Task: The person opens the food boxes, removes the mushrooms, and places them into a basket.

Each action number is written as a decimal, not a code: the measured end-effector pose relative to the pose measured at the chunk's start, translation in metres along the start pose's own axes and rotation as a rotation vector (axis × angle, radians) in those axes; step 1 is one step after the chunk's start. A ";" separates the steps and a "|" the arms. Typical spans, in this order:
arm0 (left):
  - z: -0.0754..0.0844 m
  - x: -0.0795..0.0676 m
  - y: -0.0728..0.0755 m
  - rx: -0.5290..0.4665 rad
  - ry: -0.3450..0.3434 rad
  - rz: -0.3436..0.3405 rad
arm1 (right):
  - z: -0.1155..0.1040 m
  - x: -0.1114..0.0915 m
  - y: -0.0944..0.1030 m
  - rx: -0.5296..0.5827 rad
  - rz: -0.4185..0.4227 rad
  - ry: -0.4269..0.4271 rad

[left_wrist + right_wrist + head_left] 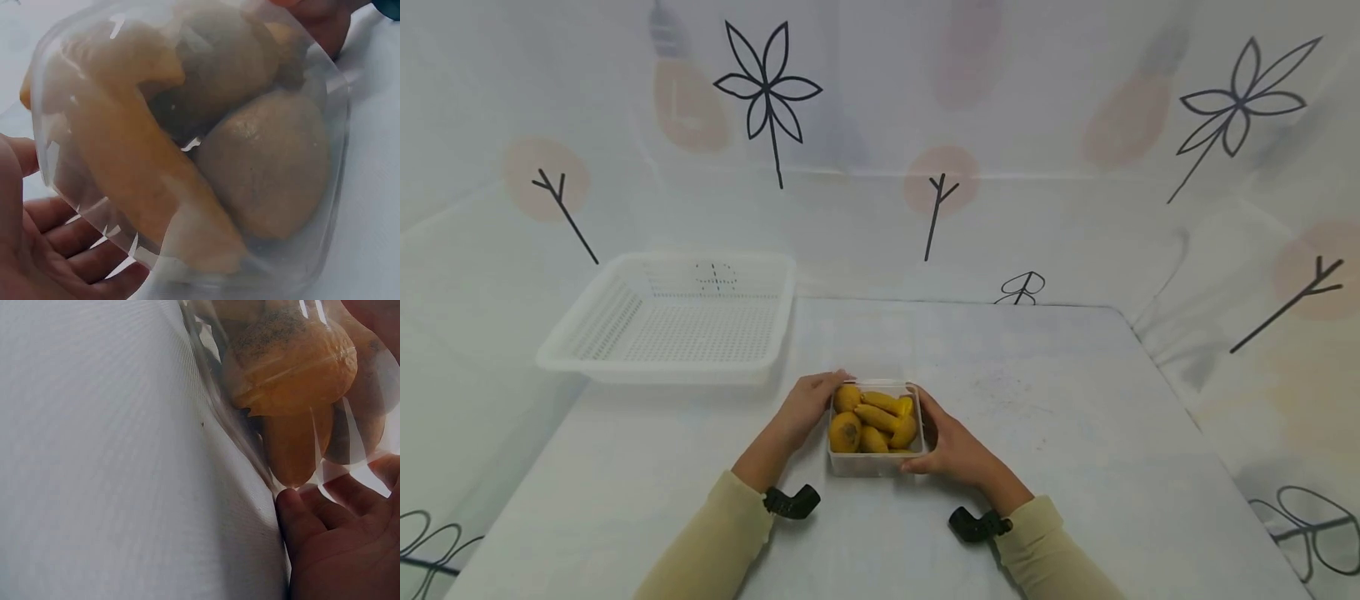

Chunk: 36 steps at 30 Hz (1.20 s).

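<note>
Just below the middle of the frame, the clear box of yellow fruit, front edge running left to right, sits between the left hand, fingers part-curled round its left side, and the right hand, thumb and fingers gripping its right, neither nearer.

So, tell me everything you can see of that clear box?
The clear box looks like plastic, roughly rectangular with rounded corners. Upright and right of the white basket, it holds yellow fruit-like pieces. The left hand and right hand grip opposite sides. Whether its base touches the table is unclear.
</note>
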State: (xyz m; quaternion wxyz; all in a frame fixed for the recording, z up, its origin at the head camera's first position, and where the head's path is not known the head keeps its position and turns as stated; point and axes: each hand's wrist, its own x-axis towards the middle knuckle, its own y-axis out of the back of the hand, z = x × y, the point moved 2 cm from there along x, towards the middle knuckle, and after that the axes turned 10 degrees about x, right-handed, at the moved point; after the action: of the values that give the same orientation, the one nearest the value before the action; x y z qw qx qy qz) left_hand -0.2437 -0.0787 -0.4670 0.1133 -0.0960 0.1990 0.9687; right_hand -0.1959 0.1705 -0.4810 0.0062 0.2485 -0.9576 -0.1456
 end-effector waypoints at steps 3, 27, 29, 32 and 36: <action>0.004 -0.005 0.001 0.086 -0.032 0.046 | 0.001 0.000 0.000 -0.001 -0.001 -0.001; 0.050 -0.062 -0.002 0.683 -0.542 0.356 | 0.003 0.000 0.003 -0.040 -0.002 0.034; 0.055 -0.065 -0.006 0.744 -0.615 0.354 | 0.003 0.000 0.003 -0.042 -0.001 0.039; 0.061 -0.069 -0.010 0.819 -0.708 0.341 | 0.003 0.000 0.003 -0.048 0.002 0.043; 0.066 -0.072 -0.017 0.903 -0.795 0.302 | 0.003 0.000 0.002 -0.055 0.007 0.043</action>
State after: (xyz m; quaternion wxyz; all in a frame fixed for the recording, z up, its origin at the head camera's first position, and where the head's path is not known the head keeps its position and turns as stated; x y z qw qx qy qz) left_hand -0.1800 -0.0498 -0.3968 0.0700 0.3586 0.5431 0.7560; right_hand -0.1969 0.1734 -0.4834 0.0341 0.2481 -0.9537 -0.1665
